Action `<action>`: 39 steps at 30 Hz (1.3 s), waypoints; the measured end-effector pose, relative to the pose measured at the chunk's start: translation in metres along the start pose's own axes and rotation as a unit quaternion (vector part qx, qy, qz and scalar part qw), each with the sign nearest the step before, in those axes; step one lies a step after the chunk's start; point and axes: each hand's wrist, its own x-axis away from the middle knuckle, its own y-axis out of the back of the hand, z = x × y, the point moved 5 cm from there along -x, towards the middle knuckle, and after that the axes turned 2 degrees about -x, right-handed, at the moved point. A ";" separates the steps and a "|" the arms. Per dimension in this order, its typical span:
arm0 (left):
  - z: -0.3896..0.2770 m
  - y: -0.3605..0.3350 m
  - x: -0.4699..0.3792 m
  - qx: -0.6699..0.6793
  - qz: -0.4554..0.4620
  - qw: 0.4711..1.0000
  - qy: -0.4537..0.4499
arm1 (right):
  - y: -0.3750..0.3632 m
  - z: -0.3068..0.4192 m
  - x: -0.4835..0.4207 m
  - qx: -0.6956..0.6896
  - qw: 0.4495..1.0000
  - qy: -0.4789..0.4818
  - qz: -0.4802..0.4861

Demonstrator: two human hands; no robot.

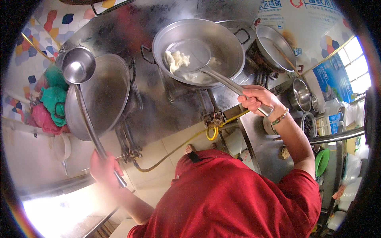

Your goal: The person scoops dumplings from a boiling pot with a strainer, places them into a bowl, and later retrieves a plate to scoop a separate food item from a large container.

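Observation:
My left hand grips the handle of a deep metal ladle. The ladle's bowl hangs above the left side of a large metal pot, and I see nothing in it. Closed around the handle of a wide round skimmer is my right hand. The skimmer's head sits inside a two-handled metal pot, with pale, soft dumpling-like pieces gathered at its left side. More pale matter shows in the pot beside and below the skimmer, too blurred to name.
A shallow pan with a wooden stick stands at the back right. Metal bowls line the right side. Yellow gas hose and burner valves lie at the stove's front edge. Green and pink cloths sit at the left.

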 end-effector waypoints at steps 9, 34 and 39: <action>-0.030 -0.099 0.009 0.054 0.171 0.984 0.020 | -0.010 0.029 0.042 0.230 0.952 0.188 -0.077; 0.013 -0.152 0.009 0.245 0.309 0.901 0.182 | 0.060 0.111 0.020 0.664 0.703 0.144 -0.211; 0.000 -0.125 0.015 0.242 0.286 0.915 0.152 | 0.067 0.107 0.019 0.513 0.854 0.018 -0.088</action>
